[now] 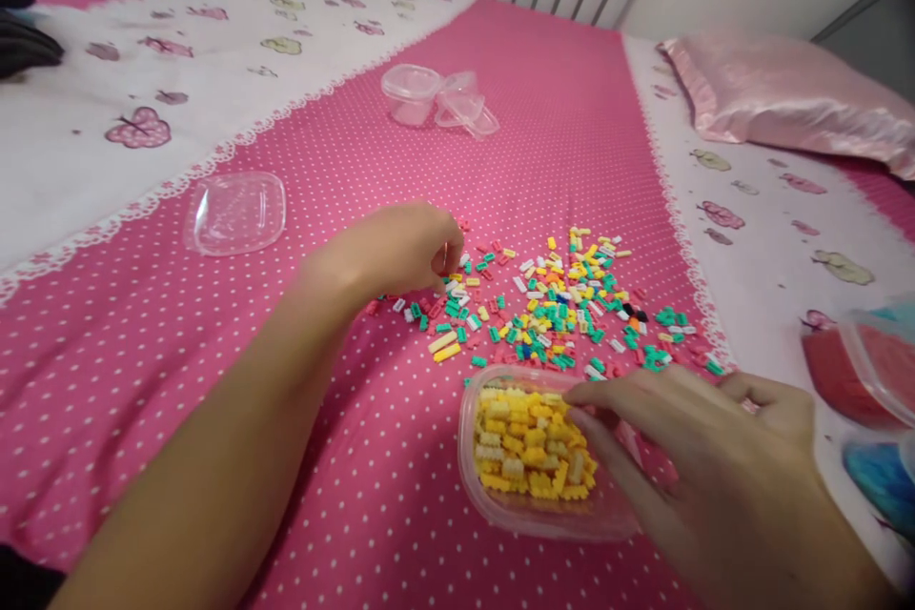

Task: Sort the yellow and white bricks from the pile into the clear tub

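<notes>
My left hand [400, 248] reaches down into a loose spread of small plastic building bricks [564, 305] in green, yellow, white and red. Its fingers are bent in a pinch at the left part of the spread, and what lies between them is hidden. A clear plastic tub [468, 457] with yellow and cream bricks [533, 443] in it stands on the bed in front of me. Over the right side of this tub is my right hand [686, 448], thumb and forefinger tips close together beside the yellow bricks; anything between them is too small to make out.
Pink dotted bedding [543, 162] lies under everything. A clear lid [238, 213] is at the left; a clear tub [411, 95] and more clear lids [468, 105] sit farther back. At the right are tubs with red [850, 372] and blue pieces [879, 481], and a pink pillow [779, 95].
</notes>
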The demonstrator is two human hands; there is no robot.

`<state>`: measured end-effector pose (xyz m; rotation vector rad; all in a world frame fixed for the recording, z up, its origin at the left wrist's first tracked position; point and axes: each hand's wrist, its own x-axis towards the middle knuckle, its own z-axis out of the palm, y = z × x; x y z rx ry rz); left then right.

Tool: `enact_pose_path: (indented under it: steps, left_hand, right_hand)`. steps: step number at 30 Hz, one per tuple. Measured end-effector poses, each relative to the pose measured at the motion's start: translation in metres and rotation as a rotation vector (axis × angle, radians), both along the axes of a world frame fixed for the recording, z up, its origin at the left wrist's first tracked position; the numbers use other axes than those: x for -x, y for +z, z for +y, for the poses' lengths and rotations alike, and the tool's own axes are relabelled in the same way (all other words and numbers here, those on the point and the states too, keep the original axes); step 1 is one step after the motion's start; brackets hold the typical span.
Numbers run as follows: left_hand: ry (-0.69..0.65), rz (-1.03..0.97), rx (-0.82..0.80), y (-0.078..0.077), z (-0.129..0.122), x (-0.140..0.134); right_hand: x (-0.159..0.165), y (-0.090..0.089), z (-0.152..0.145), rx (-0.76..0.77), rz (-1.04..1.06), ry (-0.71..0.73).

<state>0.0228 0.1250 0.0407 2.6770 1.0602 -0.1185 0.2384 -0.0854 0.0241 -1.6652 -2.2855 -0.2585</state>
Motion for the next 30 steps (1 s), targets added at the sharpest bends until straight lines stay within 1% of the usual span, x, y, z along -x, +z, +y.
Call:
enact_pose_path:
  steps: [3, 6, 11, 15, 18, 20, 21, 22, 23, 25, 27, 28, 30]
  left_hand:
    - [-0.008, -0.006, -0.013, -0.002, -0.006, -0.007]
    - [0.019, 0.022, -0.038, -0.005, -0.010, -0.015]
    - [0.074, 0.072, -0.148, -0.011, -0.012, -0.024]
    - [0.088, 0.100, -0.184, -0.016, -0.010, -0.025]
    - [0.071, 0.102, -0.222, -0.014, -0.012, -0.023]
    - [0.060, 0.006, -0.204, -0.007, -0.014, -0.021]
    - [0.038, -0.071, -0.149, -0.002, -0.016, -0.021]
    - [0.001, -0.163, -0.060, 0.004, -0.019, -0.021]
    - [-0.066, -0.250, 0.064, 0.010, -0.021, -0.021]
    - [-0.267, -0.368, 0.348, 0.020, -0.027, -0.023]
    - [-0.436, -0.424, 0.573, 0.025, -0.033, -0.027]
    - [-0.490, -0.436, 0.655, 0.026, -0.035, -0.028]
    - [-0.544, -0.436, 0.789, 0.025, -0.039, -0.031]
  right_hand:
    - [0.002, 0.000, 0.000, 0.030, 0.035, 0.007]
    - [0.004, 0.001, 0.001, 0.061, 0.060, 0.005]
    - [0.003, 0.005, 0.003, 0.031, 0.068, -0.014]
    - [0.005, 0.008, 0.003, 0.033, 0.094, -0.045]
    - [0.007, 0.011, 0.004, 0.003, 0.102, -0.061]
    - [0.010, 0.014, 0.005, -0.035, 0.100, -0.072]
    - [0.011, 0.015, 0.005, -0.061, 0.102, -0.069]
    - [0.013, 0.015, 0.005, -0.086, 0.108, -0.065]
    - [0.015, 0.016, 0.005, -0.112, 0.121, -0.058]
    - [0.019, 0.017, 0.005, -0.150, 0.163, -0.037]
    - [0.023, 0.018, 0.004, -0.167, 0.200, -0.023]
    - [0.025, 0.019, 0.004, -0.169, 0.211, -0.020]
    - [0.027, 0.020, 0.003, -0.165, 0.233, 0.009]
